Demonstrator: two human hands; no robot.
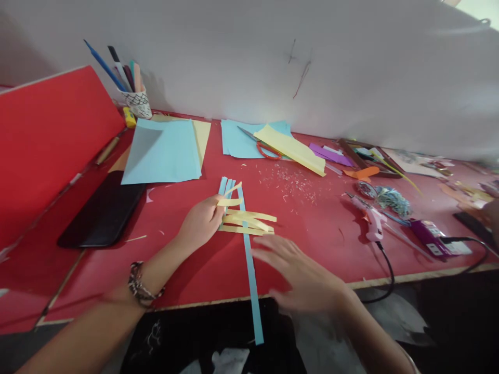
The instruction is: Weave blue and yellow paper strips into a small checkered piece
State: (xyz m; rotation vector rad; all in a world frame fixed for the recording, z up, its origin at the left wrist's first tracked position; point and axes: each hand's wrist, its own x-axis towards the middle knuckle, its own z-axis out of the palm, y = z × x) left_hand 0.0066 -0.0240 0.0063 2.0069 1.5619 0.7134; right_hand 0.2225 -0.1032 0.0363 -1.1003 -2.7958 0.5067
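My left hand (205, 221), a braided bracelet on its wrist, pinches a bunch of woven paper strips over the red table. Yellow paper strips (249, 222) stick out to the right of the fingers, and short blue strip ends point up behind the thumb. One long blue paper strip (251, 280) passes among the yellow ones and hangs past the table's front edge. To the right of that strip, my right hand (290, 265) is spread and blurred by motion, with nothing seen in it. The left fingers hide part of the weave.
Blue paper sheets (167, 150) and a black phone (103, 210) lie at left, below a pen cup (137, 102). Scissors (268, 150) rest among paper at the back. A glue gun (370, 221) and a purple power strip (434, 239) with cords lie right. Another person's hand (491, 215) shows far right.
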